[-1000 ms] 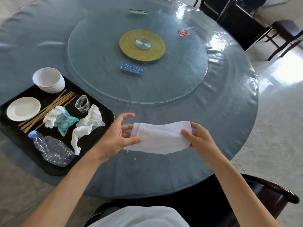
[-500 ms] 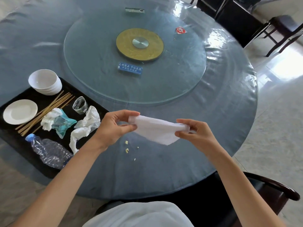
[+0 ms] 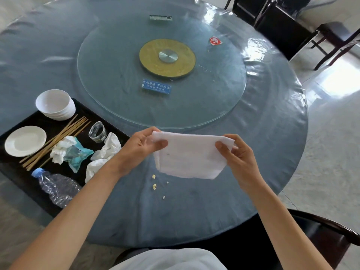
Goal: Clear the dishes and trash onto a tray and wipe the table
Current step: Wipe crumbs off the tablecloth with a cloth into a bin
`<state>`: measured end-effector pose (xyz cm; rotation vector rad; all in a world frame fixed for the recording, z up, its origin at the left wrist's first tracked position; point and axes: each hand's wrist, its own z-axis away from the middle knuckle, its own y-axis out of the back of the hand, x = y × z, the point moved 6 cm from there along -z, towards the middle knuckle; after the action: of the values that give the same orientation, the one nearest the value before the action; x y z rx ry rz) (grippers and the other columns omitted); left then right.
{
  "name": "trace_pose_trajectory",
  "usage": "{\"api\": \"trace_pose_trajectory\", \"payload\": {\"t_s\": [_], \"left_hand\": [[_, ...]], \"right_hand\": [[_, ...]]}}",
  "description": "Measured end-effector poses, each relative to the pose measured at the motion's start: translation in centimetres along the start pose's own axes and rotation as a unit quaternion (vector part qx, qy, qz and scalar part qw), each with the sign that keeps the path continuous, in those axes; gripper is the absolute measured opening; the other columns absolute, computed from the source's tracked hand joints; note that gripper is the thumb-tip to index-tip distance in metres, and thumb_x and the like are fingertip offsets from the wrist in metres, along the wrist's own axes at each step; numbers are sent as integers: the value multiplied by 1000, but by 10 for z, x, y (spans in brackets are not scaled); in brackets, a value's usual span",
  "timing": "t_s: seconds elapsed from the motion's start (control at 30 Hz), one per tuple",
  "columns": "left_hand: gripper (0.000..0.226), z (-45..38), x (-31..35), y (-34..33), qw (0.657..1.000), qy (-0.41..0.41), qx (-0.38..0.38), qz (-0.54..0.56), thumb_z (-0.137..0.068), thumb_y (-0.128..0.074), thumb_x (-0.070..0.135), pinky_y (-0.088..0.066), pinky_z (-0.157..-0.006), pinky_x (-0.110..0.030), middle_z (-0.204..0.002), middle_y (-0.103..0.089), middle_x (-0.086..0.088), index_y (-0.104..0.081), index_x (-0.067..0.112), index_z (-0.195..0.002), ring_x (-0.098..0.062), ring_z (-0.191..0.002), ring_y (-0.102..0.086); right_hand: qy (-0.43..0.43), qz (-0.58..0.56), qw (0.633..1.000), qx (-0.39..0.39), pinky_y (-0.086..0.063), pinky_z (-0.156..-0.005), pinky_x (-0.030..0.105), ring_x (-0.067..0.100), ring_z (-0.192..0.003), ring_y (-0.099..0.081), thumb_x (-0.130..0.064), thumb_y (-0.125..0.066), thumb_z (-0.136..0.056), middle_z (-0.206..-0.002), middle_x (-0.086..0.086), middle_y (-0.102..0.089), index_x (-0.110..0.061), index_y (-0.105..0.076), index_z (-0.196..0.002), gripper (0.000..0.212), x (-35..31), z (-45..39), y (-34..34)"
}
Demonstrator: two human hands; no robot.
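Note:
I hold a folded white cloth [image 3: 189,155] above the near part of the round blue table [image 3: 272,133]. My left hand [image 3: 141,148] pinches its upper left corner and my right hand [image 3: 236,155] pinches its upper right corner, so the cloth hangs between them. Small yellowish crumbs [image 3: 154,185] lie on the table just below the cloth. At the left, a black tray [image 3: 23,178] carries stacked white bowls [image 3: 55,104], a small white plate [image 3: 25,140], chopsticks [image 3: 58,138], a clear cup [image 3: 97,132], crumpled tissues [image 3: 106,152], a teal wrapper [image 3: 78,154] and a crushed plastic bottle [image 3: 58,189].
A glass turntable [image 3: 214,94] with a gold hub [image 3: 167,57] fills the table's middle; on it lie a blue sign [image 3: 156,88], a red wrapper [image 3: 215,40] and a small clear holder [image 3: 161,17]. Dark chairs stand at the far right [image 3: 282,26] and under my right arm [image 3: 321,236].
The cloth was stretched flat between my hands, then bunched; now it hangs down, held by its top corners. Both hands have lifted slightly, and the crumbs beneath have come into sight.

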<state>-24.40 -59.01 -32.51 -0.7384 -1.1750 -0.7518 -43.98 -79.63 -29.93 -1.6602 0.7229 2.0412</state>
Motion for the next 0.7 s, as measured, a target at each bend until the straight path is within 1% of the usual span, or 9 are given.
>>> {"api": "trace_pose_trajectory", "payload": {"t_s": [0.07,0.13,0.2,0.23,0.3,0.37,0.47,0.57,0.7], "left_hand": [[39,-3,-14,-9,989,63,-46,129,-89,-78,36,-54,-94,-46,-122,-71,-6,-65,24,-123,-25,-112,-68],[57,-1,-34,-21,982,137,-81,96,-87,-79,30,-56,-91,-50,-131,-69,-5,-55,30,-138,-29,-118,-68],[65,1,-49,-30,978,175,-112,18,-83,-83,25,-58,-91,-49,-131,-70,-4,-51,28,-140,-28,-120,-68],[67,0,-54,-31,977,186,-108,4,-81,-84,23,-58,-94,-52,-129,-71,-4,-51,25,-140,-27,-119,-69],[72,0,-59,-29,975,209,-66,26,-81,-86,19,-53,-102,-58,-124,-74,-7,-46,21,-142,-28,-113,-71],[78,0,-62,-29,970,232,-35,60,-85,-83,17,-51,-104,-59,-120,-75,-9,-36,22,-148,-32,-110,-72],[84,2,-71,-28,966,245,-10,77,-91,-76,12,-61,-89,-51,-116,-76,-15,-24,32,-154,-38,-107,-72],[69,5,-71,-28,967,242,-7,83,-93,-72,6,-63,-72,-39,-114,-75,-19,-38,30,-147,-31,-94,-75],[66,12,-67,-29,974,214,-51,-46,-79,-86,7,-54,-103,-42,-127,-68,-13,-60,28,-136,-27,-114,-69]], "right_hand": [[-40,-28,999,19,-48,-55,26,15,-65,-58,-46,-72,-91,-77,-1,-69,-30,-68,-105,22,4,-3,-5],[-106,-46,992,53,-54,-57,32,18,-67,-62,-48,-68,-93,-84,3,-69,-33,-69,-108,21,19,-7,-7],[-179,-67,979,67,-58,-59,35,18,-66,-67,-40,-64,-101,-92,6,-72,-39,-68,-115,14,41,-11,-4],[-222,-88,968,69,-59,-57,33,16,-64,-68,-35,-64,-103,-92,4,-74,-45,-64,-125,25,54,-11,0],[-305,-122,943,51,-58,-55,27,13,-63,-68,-26,-72,-98,-98,-5,-79,-56,-37,-148,68,72,-5,7],[-353,-120,928,0,-59,-59,26,16,-73,-74,-24,-84,-86,-115,0,-79,-55,-22,-155,98,83,4,9],[-356,-42,929,-90,-61,-77,33,19,-94,-76,-33,-98,-63,-119,1,-78,-46,-48,-145,96,89,19,7],[-345,45,927,-137,-51,-87,40,15,-108,-74,-38,-99,-59,-118,-7,-77,-62,-51,-133,91,92,39,0],[-265,110,952,-102,-55,-90,31,20,-110,-70,-32,-95,-52,-125,7,-68,-53,-47,-139,102,93,51,-6]]}}
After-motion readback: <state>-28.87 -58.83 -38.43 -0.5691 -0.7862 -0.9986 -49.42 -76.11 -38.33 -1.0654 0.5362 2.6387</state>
